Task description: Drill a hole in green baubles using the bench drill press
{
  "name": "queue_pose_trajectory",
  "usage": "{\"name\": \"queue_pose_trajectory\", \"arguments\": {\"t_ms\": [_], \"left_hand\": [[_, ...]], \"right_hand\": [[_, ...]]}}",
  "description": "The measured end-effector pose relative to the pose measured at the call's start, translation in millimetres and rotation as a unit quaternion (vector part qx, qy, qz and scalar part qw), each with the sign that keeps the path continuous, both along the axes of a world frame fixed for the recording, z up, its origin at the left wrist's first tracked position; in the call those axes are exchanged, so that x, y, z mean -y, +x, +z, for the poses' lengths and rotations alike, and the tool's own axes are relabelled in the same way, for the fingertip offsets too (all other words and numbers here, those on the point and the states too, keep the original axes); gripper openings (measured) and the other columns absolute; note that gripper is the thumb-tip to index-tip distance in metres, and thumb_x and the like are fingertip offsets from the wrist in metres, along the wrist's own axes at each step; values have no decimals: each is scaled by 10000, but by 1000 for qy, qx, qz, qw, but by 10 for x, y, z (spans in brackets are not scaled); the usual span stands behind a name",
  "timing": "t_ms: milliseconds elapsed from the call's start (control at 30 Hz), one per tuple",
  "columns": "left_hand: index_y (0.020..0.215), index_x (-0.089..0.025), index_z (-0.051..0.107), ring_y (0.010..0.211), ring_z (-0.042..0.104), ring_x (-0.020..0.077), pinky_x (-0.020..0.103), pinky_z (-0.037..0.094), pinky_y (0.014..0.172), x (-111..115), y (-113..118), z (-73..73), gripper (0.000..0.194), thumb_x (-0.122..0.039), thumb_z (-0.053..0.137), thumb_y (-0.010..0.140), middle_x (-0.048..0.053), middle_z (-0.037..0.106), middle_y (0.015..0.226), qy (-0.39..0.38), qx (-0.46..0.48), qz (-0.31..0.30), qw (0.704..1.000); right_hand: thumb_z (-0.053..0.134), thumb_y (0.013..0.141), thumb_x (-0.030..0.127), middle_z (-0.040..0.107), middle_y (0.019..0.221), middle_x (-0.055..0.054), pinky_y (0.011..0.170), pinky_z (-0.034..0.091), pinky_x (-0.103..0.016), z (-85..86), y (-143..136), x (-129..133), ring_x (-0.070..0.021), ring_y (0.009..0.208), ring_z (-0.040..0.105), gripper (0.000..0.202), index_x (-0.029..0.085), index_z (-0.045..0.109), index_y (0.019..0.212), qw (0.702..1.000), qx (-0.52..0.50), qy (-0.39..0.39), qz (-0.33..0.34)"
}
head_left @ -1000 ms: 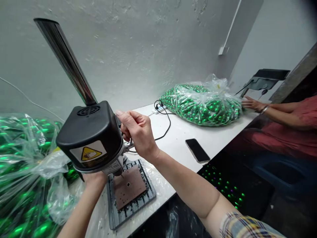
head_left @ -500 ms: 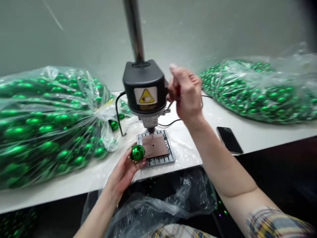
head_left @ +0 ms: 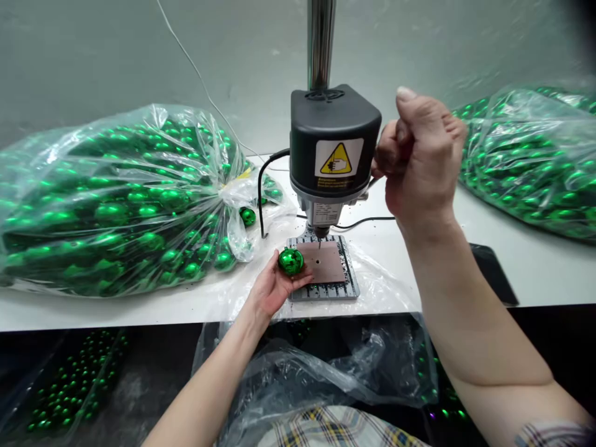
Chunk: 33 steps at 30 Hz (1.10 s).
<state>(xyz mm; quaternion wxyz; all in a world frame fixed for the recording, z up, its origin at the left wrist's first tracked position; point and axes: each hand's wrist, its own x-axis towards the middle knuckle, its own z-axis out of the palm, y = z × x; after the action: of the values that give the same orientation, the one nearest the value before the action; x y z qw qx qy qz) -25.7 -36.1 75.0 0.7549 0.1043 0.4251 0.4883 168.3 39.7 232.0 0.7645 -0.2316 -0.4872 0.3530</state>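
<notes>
- Bag, left: clear, creased film, bulging with glossy green balls, its neck gathered tight at a yellow tie.
- Small balls, near left, below the table: round, shiny, green, in a dark area.
- Loose ball: green, mirror-like, beside the bag's gathered neck.
- Left hand: palm up, fingers cupped around one ball.
- Held ball: smooth, reflective green sphere, at the left edge of the plate.
- Plate: flat, pinkish-brown, rectangular, with one round dark hole; it lies on a slotted grey base scattered with dark crumbs.
- Drill head: rounded black casing, yellow warning triangle, on a polished cylindrical column; thin bit above the plate.
- Right hand: closed, fingers curled at the metal lever, thumb raised.
- Phone: flat dark slab, partly behind the right forearm.
- Bag, right: wrinkled clear film packed with shiny green balls.
</notes>
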Motion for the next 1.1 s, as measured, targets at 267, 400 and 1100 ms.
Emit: {"name": "queue_pose_trajectory", "arguments": {"t_ms": [267, 400, 1100], "left_hand": [[1267, -232, 599, 819, 754, 220, 308, 595, 646, -99, -102, 65, 277, -377, 548, 1036, 83, 744, 978, 57, -24, 25, 998], [1090, -138, 649, 874, 749, 216, 322, 612, 733, -104, -119, 68, 201, -312, 627, 993, 115, 750, 996, 46, -23, 10, 999], [1210, -157, 652, 1052, 690, 213, 357, 529, 1001, -437, 50, -454, 645, -308, 925, 646, 81, 741, 1085, 292, -309, 2, 905]], "right_hand": [[564, 863, 184, 255, 431, 57, 319, 216, -296, 33, 1, -17, -88, 347, 276, 425, 251, 403, 476, 999, -33, 12, 6], [530, 902, 158, 257, 427, 55, 320, 221, -301, 40, -2, -7, -89, 340, 275, 469, 255, 394, 463, 1000, -23, 12, 1], [379, 1041, 130, 328, 379, 77, 378, 209, -284, 81, 16, 29, -72, 346, 272, 551, 249, 377, 504, 999, -13, -11, 29]]}}
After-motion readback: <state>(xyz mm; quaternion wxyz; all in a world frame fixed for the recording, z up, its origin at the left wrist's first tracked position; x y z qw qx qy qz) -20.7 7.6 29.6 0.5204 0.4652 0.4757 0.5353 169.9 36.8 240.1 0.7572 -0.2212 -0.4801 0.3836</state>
